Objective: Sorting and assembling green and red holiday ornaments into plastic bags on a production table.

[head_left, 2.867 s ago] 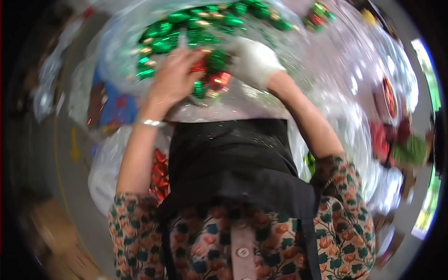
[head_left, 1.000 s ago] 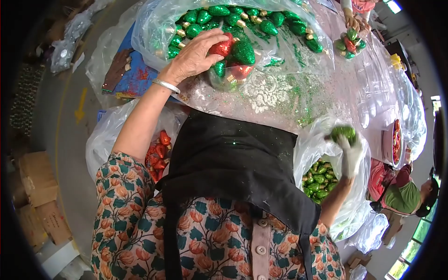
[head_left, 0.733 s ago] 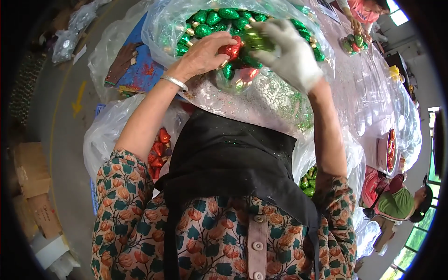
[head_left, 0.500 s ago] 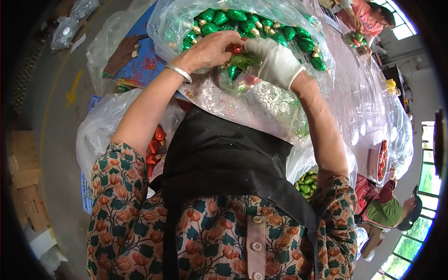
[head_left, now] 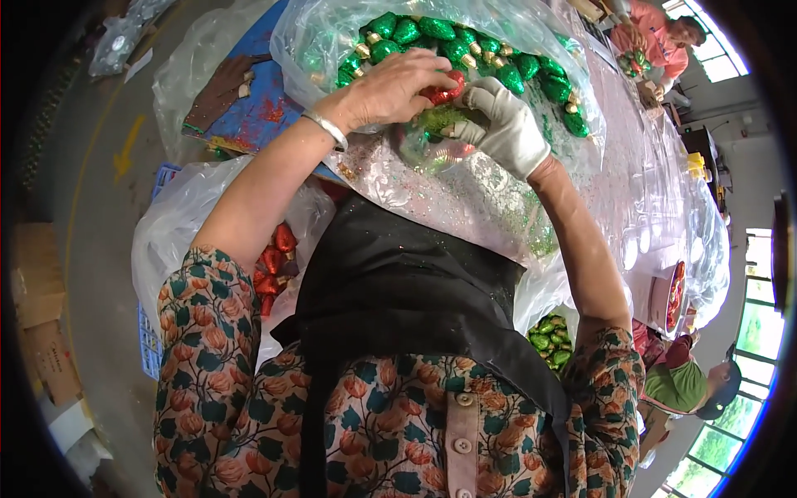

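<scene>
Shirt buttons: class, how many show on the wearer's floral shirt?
3 down the placket: an upper button near the black apron, a middle button, a lower button at the bottom edge. The apron may hide more.

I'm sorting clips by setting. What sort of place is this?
Probably an ornament workshop: glittery green ornaments in a plastic bag, cardboard boxes on the floor, and a co-worker handling similar ornaments.

Cardboard boxes point(head_left: 40, 278) and a yellow floor arrow point(head_left: 128, 151) show at left, bright windows point(head_left: 719, 437) at right.
</scene>
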{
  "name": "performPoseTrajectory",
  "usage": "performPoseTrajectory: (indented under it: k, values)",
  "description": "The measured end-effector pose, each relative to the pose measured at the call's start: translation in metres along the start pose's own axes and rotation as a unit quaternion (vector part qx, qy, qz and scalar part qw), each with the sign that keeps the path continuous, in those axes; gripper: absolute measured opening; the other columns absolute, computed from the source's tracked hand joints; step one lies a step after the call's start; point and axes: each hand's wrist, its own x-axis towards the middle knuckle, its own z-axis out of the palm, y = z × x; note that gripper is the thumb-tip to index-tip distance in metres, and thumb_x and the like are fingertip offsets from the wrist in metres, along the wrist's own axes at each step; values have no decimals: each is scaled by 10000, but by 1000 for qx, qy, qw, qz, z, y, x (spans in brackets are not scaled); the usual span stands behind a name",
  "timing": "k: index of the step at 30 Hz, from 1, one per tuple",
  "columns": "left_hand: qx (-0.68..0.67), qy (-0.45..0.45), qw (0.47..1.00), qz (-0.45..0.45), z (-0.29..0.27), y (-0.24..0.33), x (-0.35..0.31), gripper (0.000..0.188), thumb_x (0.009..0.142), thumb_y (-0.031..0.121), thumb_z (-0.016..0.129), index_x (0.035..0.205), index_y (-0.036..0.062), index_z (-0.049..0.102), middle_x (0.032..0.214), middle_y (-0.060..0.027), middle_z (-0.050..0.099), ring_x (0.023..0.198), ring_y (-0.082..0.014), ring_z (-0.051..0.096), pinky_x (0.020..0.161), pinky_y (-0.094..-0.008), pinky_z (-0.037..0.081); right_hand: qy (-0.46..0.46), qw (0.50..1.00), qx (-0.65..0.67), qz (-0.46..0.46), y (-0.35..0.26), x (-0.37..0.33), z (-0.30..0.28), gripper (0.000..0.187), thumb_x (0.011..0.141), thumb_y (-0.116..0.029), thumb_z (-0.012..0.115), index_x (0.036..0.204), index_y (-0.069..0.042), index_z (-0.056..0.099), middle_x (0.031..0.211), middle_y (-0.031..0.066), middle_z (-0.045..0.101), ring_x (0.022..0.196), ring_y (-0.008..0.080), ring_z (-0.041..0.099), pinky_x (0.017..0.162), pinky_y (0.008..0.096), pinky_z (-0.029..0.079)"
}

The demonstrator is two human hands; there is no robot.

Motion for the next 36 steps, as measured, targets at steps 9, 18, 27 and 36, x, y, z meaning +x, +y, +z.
performPoseTrajectory:
  k: [9,18,27,36]
  values:
    - [-130,-132,974,-132,-7,-2,12,467,812,72,657,1268,118,567,1289,-100,553,1148,-306,556,992,-403,439,-72,995,-8,-65,4,1,-16,434,742,-322,775,1041,-37,639,1059,129,627,915,315,610,766,375,501]
    - [-133,-37,989,-61,5,-4,3,417,838,254,656,1216,87,603,1280,-142,544,1217,-308,492,1016,-391,407,50,991,-14,122,17,-22,-6,386,766,-277,783,1004,-24,617,866,87,623,829,193,602,745,309,496]
    - [-142,-82,981,-99,-3,23,15,488,849,385,660,1211,61,607,1365,-148,474,1274,-319,446,1036,-397,380,38,990,69,119,39,-39,-20,363,797,-296,766,989,-28,615,883,59,637,872,146,602,757,319,498]
    - [-82,-59,995,-15,-9,37,31,509,812,358,697,1201,45,597,1336,-145,503,1252,-331,459,1063,-420,339,44,910,177,371,53,-22,-43,353,854,-311,653,1054,-19,635,835,126,671,733,232,651,707,357,521]
